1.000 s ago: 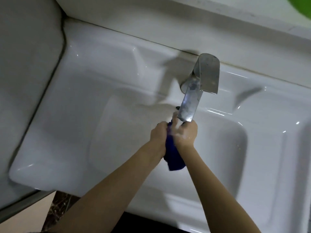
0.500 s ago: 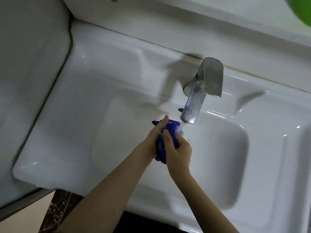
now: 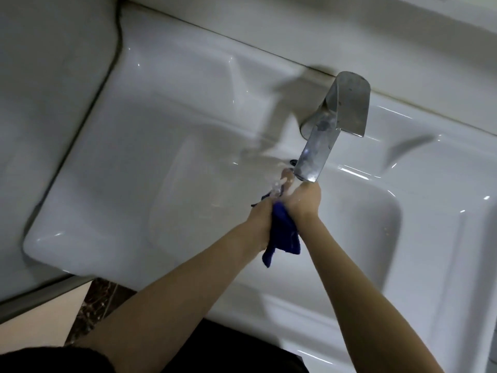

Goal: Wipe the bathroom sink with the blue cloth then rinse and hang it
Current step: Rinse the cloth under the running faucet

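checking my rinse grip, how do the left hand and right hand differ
The right hand sits just under the faucet spout; the left hand is off to its side. The right hand reaches farther back, the left hand is nearer the body. Both grip the blue cloth over the sink.

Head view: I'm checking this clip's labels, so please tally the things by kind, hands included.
Cloths: 1, the blue cloth
Sinks: 1, the sink
Taps: 1, the tap
Hands: 2, the left hand and the right hand, both gripping the blue cloth
Total: 5
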Demonstrator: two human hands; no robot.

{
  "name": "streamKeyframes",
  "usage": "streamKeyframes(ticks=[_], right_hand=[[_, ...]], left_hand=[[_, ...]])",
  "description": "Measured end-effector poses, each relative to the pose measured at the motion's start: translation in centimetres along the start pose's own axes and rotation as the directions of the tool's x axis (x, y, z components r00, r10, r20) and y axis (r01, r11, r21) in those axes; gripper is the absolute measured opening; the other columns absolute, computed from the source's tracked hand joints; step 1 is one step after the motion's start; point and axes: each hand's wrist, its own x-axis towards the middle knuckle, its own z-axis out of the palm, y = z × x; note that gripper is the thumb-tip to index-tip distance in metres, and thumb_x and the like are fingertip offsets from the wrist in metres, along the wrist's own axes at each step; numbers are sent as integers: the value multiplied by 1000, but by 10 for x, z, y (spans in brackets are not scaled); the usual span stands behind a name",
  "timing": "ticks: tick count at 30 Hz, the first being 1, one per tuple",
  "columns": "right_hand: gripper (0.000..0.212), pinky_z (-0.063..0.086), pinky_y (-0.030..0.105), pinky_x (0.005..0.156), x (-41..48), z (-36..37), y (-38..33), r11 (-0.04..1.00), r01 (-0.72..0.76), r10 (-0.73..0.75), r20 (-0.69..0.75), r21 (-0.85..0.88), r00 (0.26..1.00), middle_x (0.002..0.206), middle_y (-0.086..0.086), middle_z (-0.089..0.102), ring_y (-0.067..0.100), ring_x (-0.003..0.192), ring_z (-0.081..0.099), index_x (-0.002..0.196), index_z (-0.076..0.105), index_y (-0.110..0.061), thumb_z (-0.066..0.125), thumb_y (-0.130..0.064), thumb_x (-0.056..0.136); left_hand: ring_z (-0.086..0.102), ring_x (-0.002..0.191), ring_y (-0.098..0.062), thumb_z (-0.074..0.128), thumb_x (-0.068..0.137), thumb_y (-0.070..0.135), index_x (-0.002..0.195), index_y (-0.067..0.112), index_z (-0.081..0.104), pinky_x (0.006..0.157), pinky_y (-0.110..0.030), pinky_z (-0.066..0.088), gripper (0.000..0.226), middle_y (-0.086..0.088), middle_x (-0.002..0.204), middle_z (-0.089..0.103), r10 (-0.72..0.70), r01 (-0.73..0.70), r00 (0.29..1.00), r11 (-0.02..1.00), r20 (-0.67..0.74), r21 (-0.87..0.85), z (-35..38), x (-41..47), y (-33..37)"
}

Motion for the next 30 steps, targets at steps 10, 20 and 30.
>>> streamKeyframes(ticks=[10,20,30], right_hand=[[45,31,32,54,-4,8,22,996,36,-36,11,-81,999,51,4,39,22,50,37,55,35,-10,58,-25,90],[40,34,33,55,7,6,28,998,59,-59,-5,-18,998,50,-2,41,16,49,40,52,37,-14,57,-11,87],[38,38,35,55,7,10,29,997,71,-71,-11,-15,997,59,12,50,24,55,47,61,47,-2,50,-20,94]], left_hand=[[66,95,-32,60,85,44,104,5,69,85,-38,55,44,-19,100,70,-109,109,990,994,-86,-6,-4,6,-7],[64,87,-25,49,93,38,93,9,64,85,-36,54,33,-11,92,66,86,-72,995,974,-55,214,-2,0,2],[69,87,-25,59,87,50,102,13,71,84,-36,56,42,-12,94,75,-57,54,998,996,36,75,-8,6,-4]])
